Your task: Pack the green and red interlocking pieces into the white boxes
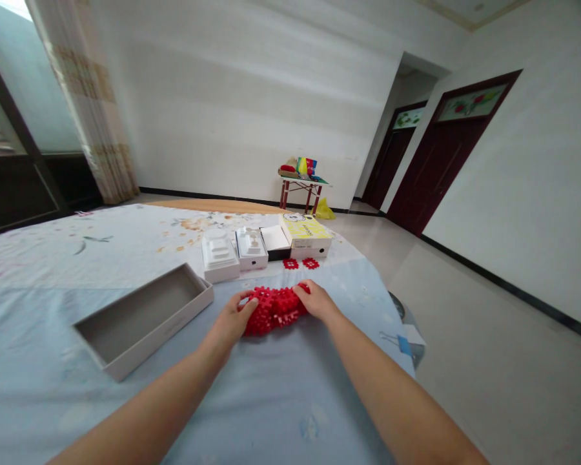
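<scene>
As our left hand [234, 315] and right hand [315, 299] grip the red lattice [274, 306], we judge this a handling step; next move likely needs even support

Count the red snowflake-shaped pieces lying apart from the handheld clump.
2. The left piece lies near the black-sided box, the right piece in front of the yellow-and-white box; others could be hidden behind the red clump.

Looks like a home here: long patterned curtain [80, 84], flowered cloth [126, 232] over the bench [223, 206], dark-red panelled doors [444, 158]!
</scene>
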Available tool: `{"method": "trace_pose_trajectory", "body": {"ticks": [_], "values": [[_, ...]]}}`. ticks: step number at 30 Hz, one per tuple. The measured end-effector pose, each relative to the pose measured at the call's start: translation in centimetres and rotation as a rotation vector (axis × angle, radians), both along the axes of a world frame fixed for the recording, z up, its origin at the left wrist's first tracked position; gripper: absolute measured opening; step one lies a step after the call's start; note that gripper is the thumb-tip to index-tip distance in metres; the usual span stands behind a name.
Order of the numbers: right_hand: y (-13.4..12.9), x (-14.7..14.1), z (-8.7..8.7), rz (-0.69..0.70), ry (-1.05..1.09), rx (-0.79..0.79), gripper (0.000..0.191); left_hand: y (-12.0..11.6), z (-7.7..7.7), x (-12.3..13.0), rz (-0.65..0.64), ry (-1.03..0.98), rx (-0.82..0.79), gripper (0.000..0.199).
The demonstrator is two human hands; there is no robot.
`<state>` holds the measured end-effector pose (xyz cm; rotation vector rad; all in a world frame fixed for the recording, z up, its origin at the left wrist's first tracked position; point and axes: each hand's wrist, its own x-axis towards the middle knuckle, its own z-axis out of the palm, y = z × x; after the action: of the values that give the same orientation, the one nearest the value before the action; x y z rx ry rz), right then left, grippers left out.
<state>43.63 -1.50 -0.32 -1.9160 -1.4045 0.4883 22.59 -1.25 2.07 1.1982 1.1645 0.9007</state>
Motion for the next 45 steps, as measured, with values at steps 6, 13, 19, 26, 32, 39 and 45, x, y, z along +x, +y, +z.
{"method": "trace_pose_trajectory", "body": {"ticks": [6,13,19,26,32,39,45], "values": [[-4.0,-4.7,0.5,0.179,-0.090,0.076,0.041,-2.6,-0.6,-6.4,-0.044,-0.003,-0.077,0.044],[-2.5,-2.0,2.0,0.157,-0.055,0.069,0.041,-3.7,-0.4,-8.7,-0.120,0.229,0.155,0.045],[3.5,3.3,2.0,-0.024,-0.155,0.005,0.032,-3.8,-1.1,-9.0,-0.098,0.350,0.260,0.041],[9.7,5.1,0.5,-0.240,-0.225,-0.096,0.051,-3.6,-1.2,-9.6,-0.115,0.439,0.231,0.039],[11.4,2.7,-0.3,-0.250,-0.404,-0.264,0.056,-3.5,-1.2,-8.5,-0.157,0.272,-0.028,0.052],[8.9,3.5,0.0,0.007,-0.564,-0.286,0.046,-3.6,-1.0,-7.0,-0.132,0.039,-0.111,0.047],[3.9,4.8,1.1,0.072,-0.593,-0.287,0.029,-3.8,-1.0,-6.9,-0.127,0.002,-0.142,0.051]]}}
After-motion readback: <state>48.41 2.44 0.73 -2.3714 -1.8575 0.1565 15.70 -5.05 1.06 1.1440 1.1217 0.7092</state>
